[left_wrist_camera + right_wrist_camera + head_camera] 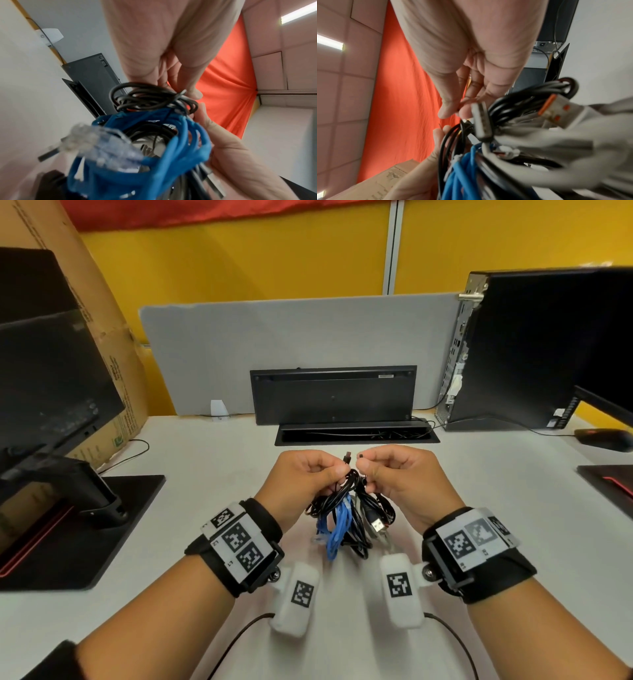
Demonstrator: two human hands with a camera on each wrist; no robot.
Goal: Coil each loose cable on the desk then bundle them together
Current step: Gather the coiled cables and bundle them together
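Note:
A bundle of coiled cables (346,518) hangs just above the white desk (205,474) in the middle. It holds a blue network cable (337,529), black cables (325,501) and a grey USB cable with a metal plug (376,523). My left hand (337,474) pinches the bundle's top from the left, and my right hand (368,470) pinches it from the right. Two short black ends stick up between the thumbs. The left wrist view shows the blue cable (180,135), its clear plug (96,139) and a black coil (145,97). The right wrist view shows USB plugs (482,121) and the grey cable (556,148).
A black keyboard (334,395) stands on edge against the grey divider (274,337), with an open cable slot (356,434) in front of it. A monitor (44,378) and a cardboard box (102,320) are on the left. A computer tower (513,347) and a mouse (603,438) are on the right.

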